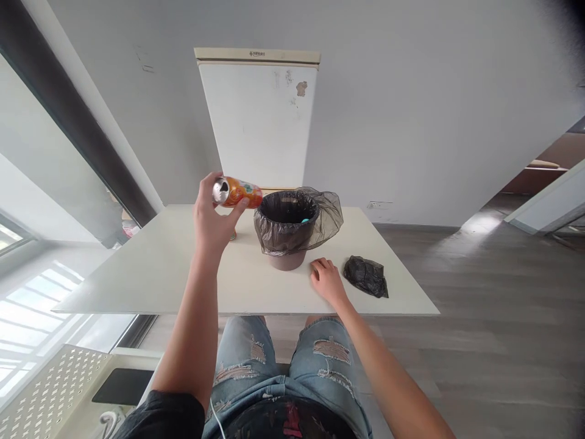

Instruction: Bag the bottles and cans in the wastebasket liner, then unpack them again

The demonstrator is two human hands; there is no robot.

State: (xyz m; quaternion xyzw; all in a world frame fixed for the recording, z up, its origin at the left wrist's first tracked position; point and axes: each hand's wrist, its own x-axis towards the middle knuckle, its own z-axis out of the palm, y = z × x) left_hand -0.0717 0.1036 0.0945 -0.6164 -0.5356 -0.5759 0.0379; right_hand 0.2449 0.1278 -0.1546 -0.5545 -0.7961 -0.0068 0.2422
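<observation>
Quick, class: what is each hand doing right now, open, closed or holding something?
Left hand: closed around an orange can.
Right hand: resting on the table, fingers curled; whether it holds anything cannot be told.

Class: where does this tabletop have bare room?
Widest: left of the left hand, out to the left edge of the table. Smaller: behind the crumpled black bag, right of the bin. Crowded: between bin and bag, where the right hand rests.

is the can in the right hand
No, the left hand holds the can, while the right hand rests on the table.
</observation>
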